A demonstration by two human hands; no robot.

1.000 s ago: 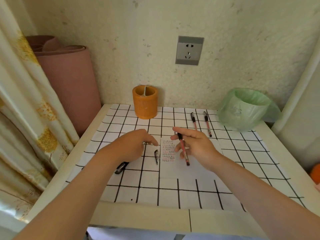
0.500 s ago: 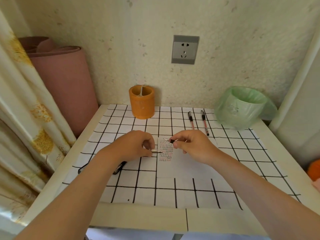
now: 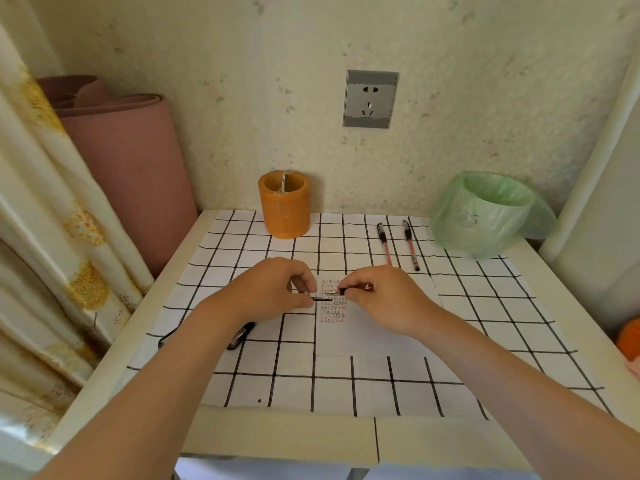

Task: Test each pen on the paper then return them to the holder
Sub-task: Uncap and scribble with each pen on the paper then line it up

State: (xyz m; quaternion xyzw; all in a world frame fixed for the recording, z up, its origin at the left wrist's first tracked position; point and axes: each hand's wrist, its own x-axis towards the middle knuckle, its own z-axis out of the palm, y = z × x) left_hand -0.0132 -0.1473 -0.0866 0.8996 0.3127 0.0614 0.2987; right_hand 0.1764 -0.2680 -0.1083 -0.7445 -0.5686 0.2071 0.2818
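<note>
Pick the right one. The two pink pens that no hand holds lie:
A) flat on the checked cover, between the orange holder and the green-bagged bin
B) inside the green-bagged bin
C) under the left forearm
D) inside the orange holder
A: both pink pens lie flat on the checked cover, right of the orange holder and left of the green-bagged bin.

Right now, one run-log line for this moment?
left hand pinches cap; right hand grips pen, tip toward cap; over paper; two pens lying loose; holder upright
</note>
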